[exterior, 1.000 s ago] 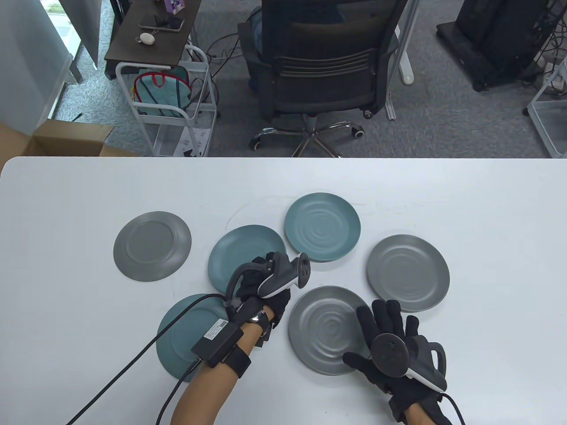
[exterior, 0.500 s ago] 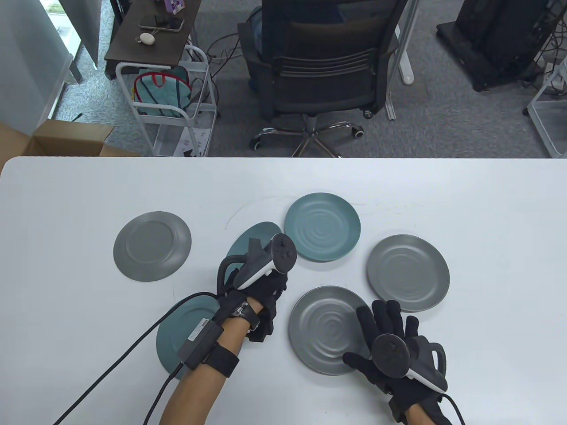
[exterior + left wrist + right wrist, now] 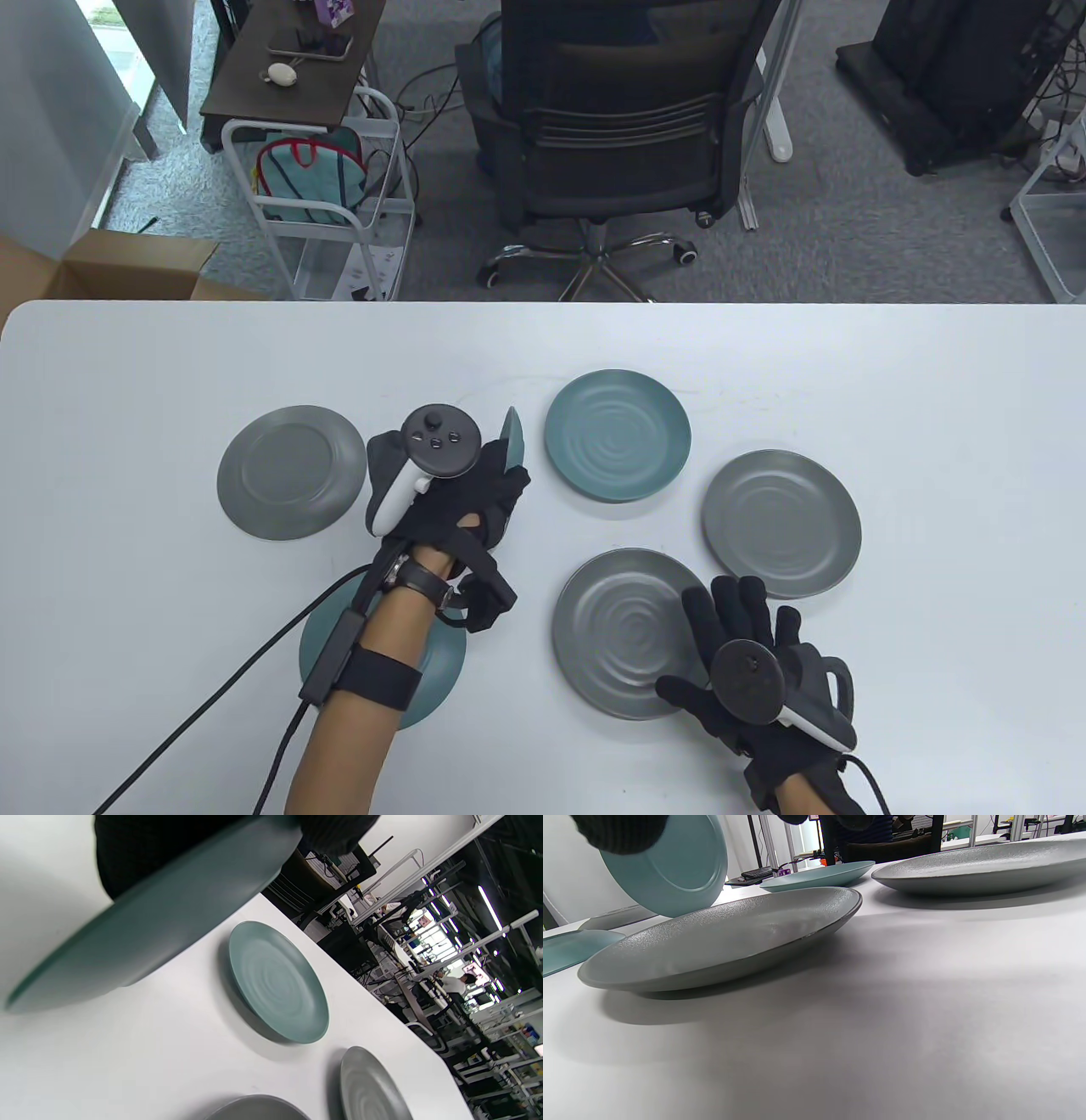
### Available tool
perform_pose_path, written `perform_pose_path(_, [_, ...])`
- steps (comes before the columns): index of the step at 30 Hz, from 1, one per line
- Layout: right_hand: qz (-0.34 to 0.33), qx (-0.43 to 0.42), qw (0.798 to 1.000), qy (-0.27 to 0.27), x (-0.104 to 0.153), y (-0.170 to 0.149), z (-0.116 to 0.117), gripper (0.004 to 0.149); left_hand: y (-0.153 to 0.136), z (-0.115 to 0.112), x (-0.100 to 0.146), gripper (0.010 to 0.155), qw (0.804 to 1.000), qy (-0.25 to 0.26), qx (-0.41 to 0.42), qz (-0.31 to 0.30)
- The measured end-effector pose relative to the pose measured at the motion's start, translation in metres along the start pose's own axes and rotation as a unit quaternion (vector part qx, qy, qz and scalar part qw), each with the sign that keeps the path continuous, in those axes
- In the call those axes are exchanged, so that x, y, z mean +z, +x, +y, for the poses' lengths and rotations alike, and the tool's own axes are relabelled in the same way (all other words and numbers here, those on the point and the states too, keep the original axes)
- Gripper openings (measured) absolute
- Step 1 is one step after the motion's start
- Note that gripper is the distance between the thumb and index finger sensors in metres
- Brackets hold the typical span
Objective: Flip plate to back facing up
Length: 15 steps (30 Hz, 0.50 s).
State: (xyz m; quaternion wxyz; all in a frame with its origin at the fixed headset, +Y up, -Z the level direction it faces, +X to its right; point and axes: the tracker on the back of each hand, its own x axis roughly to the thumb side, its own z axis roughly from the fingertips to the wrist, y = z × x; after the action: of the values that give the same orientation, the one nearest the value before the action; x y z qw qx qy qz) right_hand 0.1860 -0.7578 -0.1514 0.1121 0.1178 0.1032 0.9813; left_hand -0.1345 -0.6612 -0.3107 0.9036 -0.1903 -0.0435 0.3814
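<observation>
My left hand (image 3: 479,488) grips a teal plate (image 3: 514,435) and holds it up on edge, so the table view shows only its thin rim. The left wrist view shows this plate tilted close under the glove (image 3: 161,912). The right wrist view shows its back with the foot ring (image 3: 670,866). My right hand (image 3: 747,632) lies open and flat, its fingers over the near right rim of a grey plate (image 3: 615,632) that is face up.
A grey plate (image 3: 291,472) lies at the left with its foot ring up. A teal plate (image 3: 617,435) and a grey plate (image 3: 781,522) lie face up to the right. Another teal plate (image 3: 437,671) lies under my left forearm. An office chair (image 3: 619,127) stands beyond the table's far edge.
My left hand has rolled over to the left and tipped the teal plate from flat up onto its edge. The right hand has not moved.
</observation>
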Motion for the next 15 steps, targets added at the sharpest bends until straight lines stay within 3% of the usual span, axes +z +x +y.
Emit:
perform_pose_path(10, [0.001,0.001,1.000,0.006,-0.001,0.001,0.000,0.093,-0.040,0.032,-0.001,0.060,0.992,0.021,0.124,0.029])
perform_pose_path(15, [0.002,0.002,1.000,0.006,-0.001,0.001,0.000,0.093,-0.059,0.046,-0.002,0.060,0.988,0.043,0.136,0.063])
